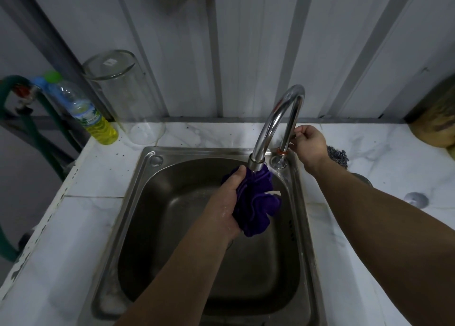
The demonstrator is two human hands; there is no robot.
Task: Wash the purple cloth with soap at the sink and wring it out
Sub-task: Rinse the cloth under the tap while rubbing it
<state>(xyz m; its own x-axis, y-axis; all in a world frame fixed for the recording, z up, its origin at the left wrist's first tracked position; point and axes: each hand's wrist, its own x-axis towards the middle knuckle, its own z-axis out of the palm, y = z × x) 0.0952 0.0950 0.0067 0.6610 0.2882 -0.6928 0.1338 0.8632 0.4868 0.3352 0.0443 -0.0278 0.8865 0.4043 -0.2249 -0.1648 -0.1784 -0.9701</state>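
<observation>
Purple cloth held under the spout

The bunched purple cloth (256, 200) is gripped in the closed left hand (227, 202) over the steel sink (138, 183), just below the outlet of the chrome tap (278, 119). The tap's handle at the base is pinched by the curled fingers of the right hand (309, 145). A bottle of yellow liquid (94, 119) stands on the marble counter (93, 183)

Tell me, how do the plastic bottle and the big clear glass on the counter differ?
The plastic bottle has a green cap and holds yellow liquid in its lower part; the glass looks empty. The bottle carries a printed label, while the glass shows only a small sticker on its upturned base. The glass is much wider and stands mouth down; the bottle stands cap up. Both are see-through and stand behind the sink, at its left corner.
</observation>
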